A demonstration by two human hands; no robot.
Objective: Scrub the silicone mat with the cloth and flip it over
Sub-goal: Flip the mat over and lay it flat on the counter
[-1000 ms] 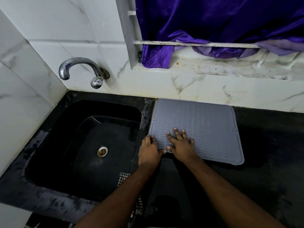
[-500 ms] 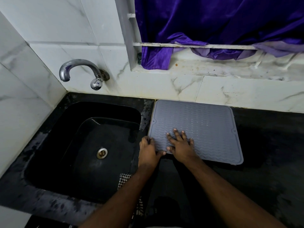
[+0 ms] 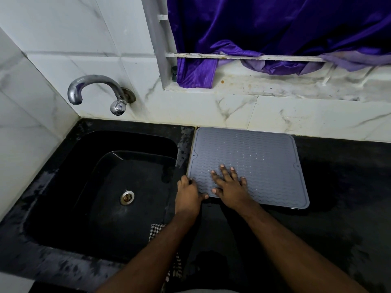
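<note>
A grey ribbed silicone mat lies flat on the black counter, just right of the sink. My right hand rests flat on the mat's near left part with its fingers spread. At the mat's near left corner, my left hand grips the edge, fingers curled over the side and thumb at the front rim. A checkered cloth peeks out from under my left forearm at the sink's front edge, mostly hidden.
A black sink with a metal drain fills the left. A chrome tap juts from the tiled wall above it. Purple curtain hangs over the marble sill behind. Wet black counter stretches right of the mat.
My left hand has slid slightly left along the mat's corner and curled tighter on its edge. The right hand stays pressed flat on the mat.
</note>
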